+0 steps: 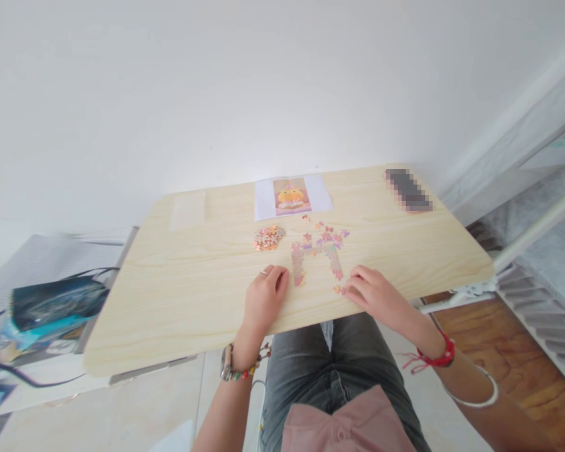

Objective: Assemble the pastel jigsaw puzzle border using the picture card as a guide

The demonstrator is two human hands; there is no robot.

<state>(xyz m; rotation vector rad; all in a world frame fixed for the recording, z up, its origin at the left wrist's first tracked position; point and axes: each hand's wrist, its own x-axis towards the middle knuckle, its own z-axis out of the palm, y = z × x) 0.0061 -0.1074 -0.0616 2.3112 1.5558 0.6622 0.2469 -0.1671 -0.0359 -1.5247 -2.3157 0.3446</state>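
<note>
A partly joined jigsaw frame point(297, 269) lies on the table in front of me, with a left side, a top edge and a right side. My right hand point(370, 290) is at its lower right, thumb and fingers pinched on a small puzzle piece point(343, 290). Left of the frame, my left hand point(266, 298) rests on the tabletop, its fingers curled in; nothing shows in them. Loose pink and purple pieces point(328, 236) are scattered just above the frame. A denser pile of puzzle pieces point(269, 238) sits beyond my left hand.
A printed sheet point(317, 193) with a yellow character picture lies at the back of the wooden table point(193, 289). A phone point(408, 190) is at the back right, a clear flat sheet point(188, 210) at the back left. A bag point(56, 301) is beside the table's left edge.
</note>
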